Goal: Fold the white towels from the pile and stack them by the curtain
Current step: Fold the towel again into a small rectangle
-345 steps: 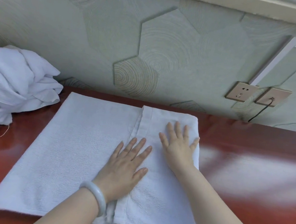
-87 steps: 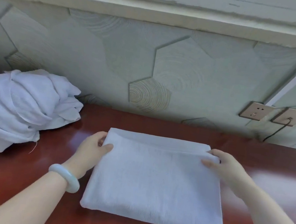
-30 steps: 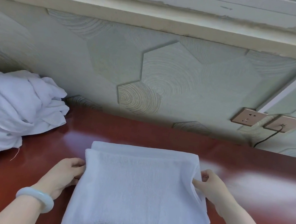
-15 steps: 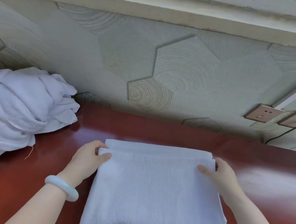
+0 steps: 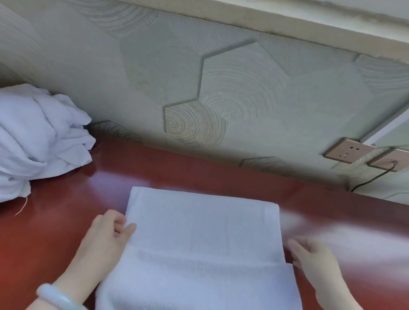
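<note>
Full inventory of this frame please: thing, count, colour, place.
folded towel: 1, white, centre of the table, near edge
towel pile: 1 heap, white, unfolded, left end of the table against the wall
table: 1, glossy red-brown, across the lower frame
wall panels: grey-green hexagons, behind the table
sockets: 2, bronze, on the wall at right
cable: 1, black, hangs from the right-hand socket
trunking: 1, white, runs up from the sockets
bracelet: 1, pale, on the left wrist
left hand: pinches the folded towel's left edge
right hand: blurred, at the folded towel's right edge; hold unclear
</note>
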Demonstrator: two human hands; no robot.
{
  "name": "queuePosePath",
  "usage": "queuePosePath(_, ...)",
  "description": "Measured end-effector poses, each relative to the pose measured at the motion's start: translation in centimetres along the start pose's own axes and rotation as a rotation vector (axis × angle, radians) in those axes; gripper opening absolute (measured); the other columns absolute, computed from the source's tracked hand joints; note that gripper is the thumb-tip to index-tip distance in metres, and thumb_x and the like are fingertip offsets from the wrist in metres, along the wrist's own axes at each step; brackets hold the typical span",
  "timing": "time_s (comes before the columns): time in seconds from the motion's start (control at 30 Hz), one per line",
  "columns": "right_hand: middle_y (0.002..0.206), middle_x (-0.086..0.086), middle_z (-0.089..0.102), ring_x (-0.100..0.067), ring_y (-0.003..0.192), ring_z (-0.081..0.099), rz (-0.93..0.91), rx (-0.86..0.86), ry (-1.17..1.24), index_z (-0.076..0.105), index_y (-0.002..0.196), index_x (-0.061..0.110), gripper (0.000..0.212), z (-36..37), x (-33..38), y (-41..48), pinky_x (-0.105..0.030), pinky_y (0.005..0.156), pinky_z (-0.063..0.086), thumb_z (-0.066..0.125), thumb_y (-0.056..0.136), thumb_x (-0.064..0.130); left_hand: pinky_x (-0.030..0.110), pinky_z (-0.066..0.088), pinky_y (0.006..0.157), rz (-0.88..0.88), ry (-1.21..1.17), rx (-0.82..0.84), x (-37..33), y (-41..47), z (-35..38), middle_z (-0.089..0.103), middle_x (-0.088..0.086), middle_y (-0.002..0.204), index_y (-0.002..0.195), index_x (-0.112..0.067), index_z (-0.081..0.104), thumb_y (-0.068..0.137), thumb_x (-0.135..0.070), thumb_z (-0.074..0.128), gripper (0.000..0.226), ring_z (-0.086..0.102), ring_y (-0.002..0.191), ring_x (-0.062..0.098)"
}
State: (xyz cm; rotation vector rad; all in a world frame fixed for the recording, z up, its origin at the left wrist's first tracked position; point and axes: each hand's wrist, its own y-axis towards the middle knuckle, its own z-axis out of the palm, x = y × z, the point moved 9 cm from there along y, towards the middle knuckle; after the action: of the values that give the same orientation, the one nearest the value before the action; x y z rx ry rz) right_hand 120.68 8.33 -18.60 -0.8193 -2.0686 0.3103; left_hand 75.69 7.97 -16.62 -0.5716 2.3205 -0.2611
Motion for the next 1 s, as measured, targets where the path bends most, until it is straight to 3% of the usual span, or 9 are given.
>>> queuePosePath(0.07,0.097,-0.007,0.070,-0.033,0.092,0.066,-0.016,0.025,-0.018,0.069,0.095,0.013,0.009,0.8,1.3,0.6,-0.050,0.090,0.052,0.063,0.090,0.017,0.033,0.042,0.068,-0.052,0.045,0.022,0.1,1.1,0.1,0.061,0.005,0.101,0.099,-0.016,0.055,0.089,-0.027,0.066,0.018,0.059,0.081,0.019)
queuePosePath(0.13,0.075,-0.006,0.069,-0.032,0.071,0.066,-0.040,0.064,-0.084,0.071,0.077,0.014,0.013,2.0,1.9,1.1,-0.040,0.069,0.056,0.062,0.087,0.014,0.033,0.041,0.065,-0.092,0.138,0.104,0.2,1.7,0.9,0.062,0.003,0.098,0.098,-0.014,0.056,0.088,-0.030,0.067,0.022,0.060,0.083,0.020)
queuePosePath(0.23,0.066,-0.001,0.065,-0.019,0.057,0.055,-0.091,0.035,-0.219,0.069,0.075,0.008,0.011,2.3,3.2,0.7,-0.027,0.050,0.036,0.067,0.083,0.016,0.034,0.043,0.064,-0.084,0.124,0.097,-0.5,1.8,0.8,0.063,0.003,0.085,0.091,-0.013,0.058,0.085,-0.025,0.071,0.019,0.060,0.078,0.021)
queuePosePath(0.37,0.074,-0.002,0.065,-0.019,0.067,0.057,-0.114,-0.030,-0.147,0.061,0.076,0.011,0.011,2.1,3.5,0.5,-0.030,0.055,0.038,0.071,0.079,0.014,0.032,0.034,0.054,-0.134,-0.031,0.047,-0.2,1.9,0.9,0.059,0.004,0.077,0.086,-0.008,0.055,0.088,-0.019,0.067,0.016,0.052,0.065,0.019)
queuePosePath(0.5,0.077,-0.010,0.068,-0.025,0.064,0.057,0.038,0.065,-0.074,0.061,0.078,0.006,0.020,2.1,1.9,0.9,-0.031,0.060,0.042,0.070,0.083,0.024,0.041,0.052,0.073,-0.258,-0.288,0.178,0.8,2.4,2.0,0.072,0.016,0.085,0.088,0.000,0.065,0.089,-0.020,0.068,0.021,0.068,0.077,0.033)
queuePosePath(0.67,0.046,0.001,0.037,-0.020,0.050,0.035,-0.075,0.049,-0.170,0.037,0.053,0.014,0.047,1.1,3.3,0.9,-0.030,0.052,0.021,0.069,0.086,0.024,0.047,0.053,0.089,-0.202,-0.429,0.303,0.0,2.2,2.3,0.076,0.012,0.090,0.093,0.000,0.073,0.094,-0.013,0.062,0.017,0.072,0.089,0.033)
queuePosePath(0.8,0.050,0.004,0.056,-0.023,0.054,0.049,-0.113,-0.018,-0.003,0.058,0.059,0.011,0.032,0.7,4.7,1.4,-0.033,0.055,0.035,0.069,0.086,0.023,0.046,0.053,0.085,-0.171,-0.650,0.185,-1.1,3.5,1.2,0.074,0.016,0.095,0.099,-0.002,0.070,0.095,-0.010,0.059,0.014,0.071,0.087,0.033)
queuePosePath(0.9,0.078,-0.013,0.071,-0.033,0.074,0.065,-0.049,0.009,0.052,0.067,0.078,0.009,0.017,2.6,3.3,2.0,-0.041,0.069,0.052,0.069,0.086,0.023,0.054,0.051,0.090,-0.199,-0.643,0.170,-0.5,4.1,1.7,0.072,0.021,0.099,0.101,0.001,0.067,0.096,-0.012,0.058,0.017,0.069,0.094,0.039)
queuePosePath(1.0,0.076,-0.016,0.068,-0.025,0.063,0.058,-0.011,0.046,0.140,0.069,0.087,0.006,0.021,3.2,3.7,2.4,-0.031,0.060,0.045,0.067,0.088,0.027,0.057,0.052,0.092,-0.207,-0.606,0.194,-0.4,4.9,1.9,0.073,0.019,0.097,0.101,0.004,0.067,0.096,-0.017,0.060,0.023,0.069,0.095,0.039)
